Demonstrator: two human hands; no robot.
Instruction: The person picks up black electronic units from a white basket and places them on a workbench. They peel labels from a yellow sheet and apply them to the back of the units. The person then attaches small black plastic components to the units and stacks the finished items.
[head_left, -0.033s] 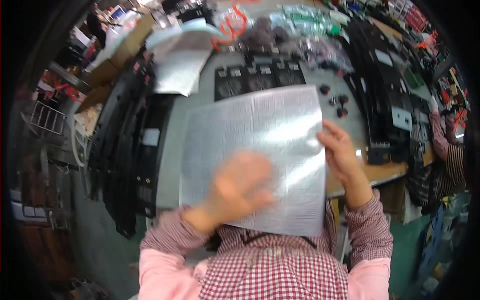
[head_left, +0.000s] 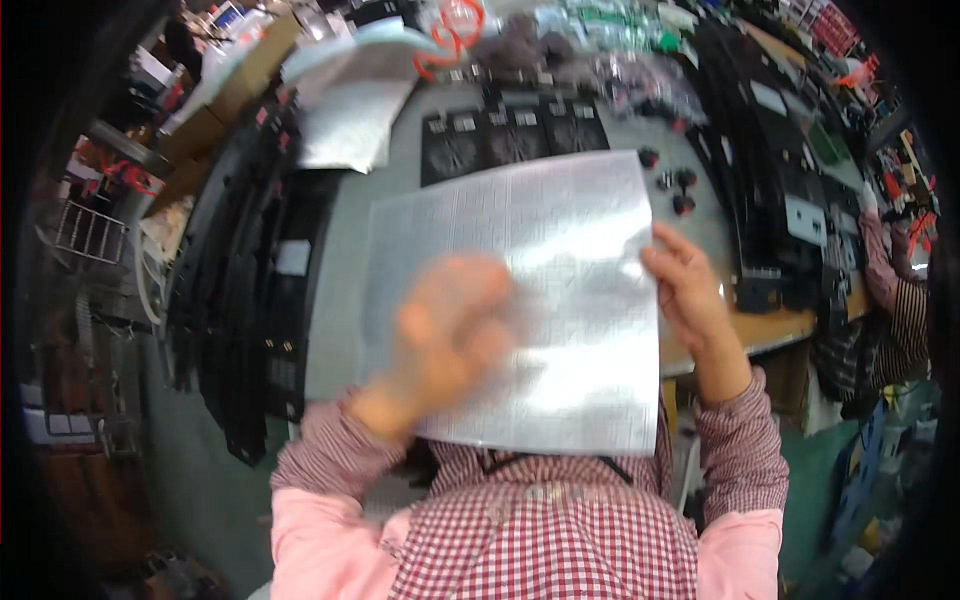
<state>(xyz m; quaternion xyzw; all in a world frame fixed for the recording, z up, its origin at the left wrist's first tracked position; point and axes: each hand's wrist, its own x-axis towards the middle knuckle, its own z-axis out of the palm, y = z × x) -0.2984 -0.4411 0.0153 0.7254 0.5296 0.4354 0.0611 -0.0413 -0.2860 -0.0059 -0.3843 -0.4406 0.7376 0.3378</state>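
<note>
Over bench point(head_left: 340, 300): silvery sheet point(head_left: 570, 290)
Right hand point(head_left: 685, 290): pinching sheet's right edge
Left hand point(head_left: 450, 325): blurred, over sheet; cannot tell grip
Beyond sheet: dark squares point(head_left: 514, 143)

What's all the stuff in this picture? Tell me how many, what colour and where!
Big sheet: one, silvery, in front of the person
Other sheets: at least one, silvery, table's far left
Table: at least one, greyish, middle
Square panels: three, black, beyond the big sheet
Knobs: several, black and red, right of the panels
Long parts: many, black, both sides
Clear bags: several, see-through, far right of middle
Another person: one, pinkish sleeve, right edge
Clutter: too jumbled to count
Left hand: one, blurred, over the big sheet
Right hand: one, bare, holding its right edge
</note>
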